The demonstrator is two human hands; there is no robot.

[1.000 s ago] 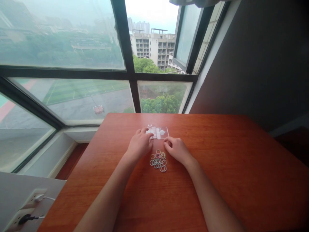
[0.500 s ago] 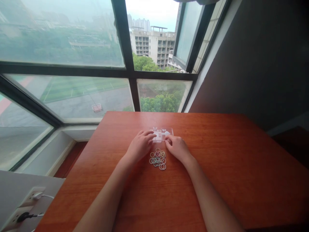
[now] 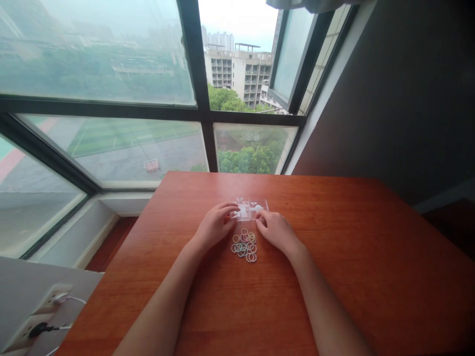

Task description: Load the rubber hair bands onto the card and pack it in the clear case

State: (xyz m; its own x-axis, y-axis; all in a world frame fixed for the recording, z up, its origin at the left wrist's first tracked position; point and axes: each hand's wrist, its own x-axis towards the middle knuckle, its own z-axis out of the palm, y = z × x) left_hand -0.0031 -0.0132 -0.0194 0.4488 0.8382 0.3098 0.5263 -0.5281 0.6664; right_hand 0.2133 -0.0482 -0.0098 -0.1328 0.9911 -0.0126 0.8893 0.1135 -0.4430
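Note:
A clear plastic case (image 3: 245, 215) lies flat on the wooden table, with pale markings or small parts on it that I cannot make out. My left hand (image 3: 217, 224) reaches over the case's left end, fingers stretched and the thumb held apart from them. At the lower right edge of the case, my right hand (image 3: 275, 228) has its fingers curled in a pinch on the plastic. Several thin pastel rings (image 3: 242, 246), in green, white, pink and yellow, lie in a loose cluster between my wrists, nearer to me than the case.
The reddish-brown table (image 3: 356, 257) ends at a wide window with a dark frame (image 3: 148, 111); one pane (image 3: 293, 59) stands ajar. At lower left, a wall socket (image 3: 48, 299) holds a white plug, and a black plug (image 3: 39, 330) sits below it.
The whole view has shifted slightly, so everything sits a little lower and further right. Both hands keep nearly the same pose at the case, and the rings lie as before.

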